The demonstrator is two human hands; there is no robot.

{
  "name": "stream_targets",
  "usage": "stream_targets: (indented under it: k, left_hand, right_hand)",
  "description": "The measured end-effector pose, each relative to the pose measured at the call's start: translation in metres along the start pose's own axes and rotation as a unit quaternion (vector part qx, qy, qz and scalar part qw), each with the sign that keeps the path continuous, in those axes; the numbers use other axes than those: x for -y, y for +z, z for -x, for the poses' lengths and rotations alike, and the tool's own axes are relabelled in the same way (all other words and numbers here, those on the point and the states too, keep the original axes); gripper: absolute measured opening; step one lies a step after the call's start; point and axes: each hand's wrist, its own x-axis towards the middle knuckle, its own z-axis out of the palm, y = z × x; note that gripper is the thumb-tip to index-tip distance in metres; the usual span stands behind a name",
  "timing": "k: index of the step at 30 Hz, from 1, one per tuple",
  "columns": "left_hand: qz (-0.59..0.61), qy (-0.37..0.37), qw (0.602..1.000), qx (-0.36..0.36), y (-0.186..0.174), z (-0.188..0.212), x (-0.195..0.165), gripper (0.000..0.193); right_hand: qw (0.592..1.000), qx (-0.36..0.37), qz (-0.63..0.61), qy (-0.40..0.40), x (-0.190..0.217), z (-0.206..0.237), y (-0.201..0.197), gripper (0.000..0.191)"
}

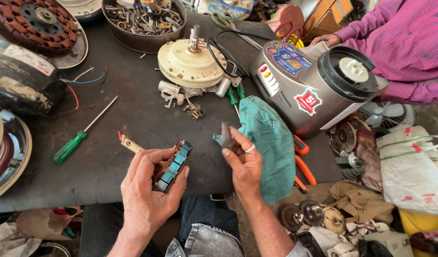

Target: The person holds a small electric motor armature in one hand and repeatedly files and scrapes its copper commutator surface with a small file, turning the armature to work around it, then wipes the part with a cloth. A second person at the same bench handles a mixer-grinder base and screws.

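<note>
Two hands (147, 190) (243, 162), cluttered dark workbench (133, 119), perhaps workshop

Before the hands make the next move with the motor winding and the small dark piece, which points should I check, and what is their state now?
1. Left hand grips the motor winding firmly: ok.
2. Right hand pinches the small dark piece in its fingertips: ok.
3. Green screwdriver lies on the table within reach: ok.
4. Teal cloth lies beside the right hand: ok.
5. Condition of the winding's copper coils: cannot tell.
6. Table space around the hands is free of loose parts: not ok, small parts lie nearby.
</note>
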Motion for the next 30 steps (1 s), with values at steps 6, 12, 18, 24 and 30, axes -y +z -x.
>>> stream_targets:
  k: [6,12,18,24,30]
  left_hand:
    - [0.004,-0.015,1.0,0.01,0.0,0.001,0.001,0.035]
    - [0.006,-0.027,1.0,0.006,-0.001,-0.001,0.001,0.035]
    - [0.003,-0.037,0.999,0.004,-0.001,-0.002,0.002,0.034]
    - [0.026,-0.019,0.999,-0.017,-0.001,-0.003,-0.002,0.034]
    - [-0.019,0.03,0.999,-0.016,0.002,0.003,-0.007,0.037]
  right_hand:
    - [0.993,0.039,0.097,-0.054,0.004,0.008,0.001,0.039]
    - [0.999,0.035,0.025,-0.032,0.01,0.007,0.005,0.051]
    - [0.999,0.005,0.032,-0.036,0.001,0.008,-0.002,0.062]
    - [0.998,-0.01,0.041,-0.043,0.011,0.007,0.006,0.033]
    - [0.89,0.043,0.354,-0.284,0.054,0.008,0.032,0.027]
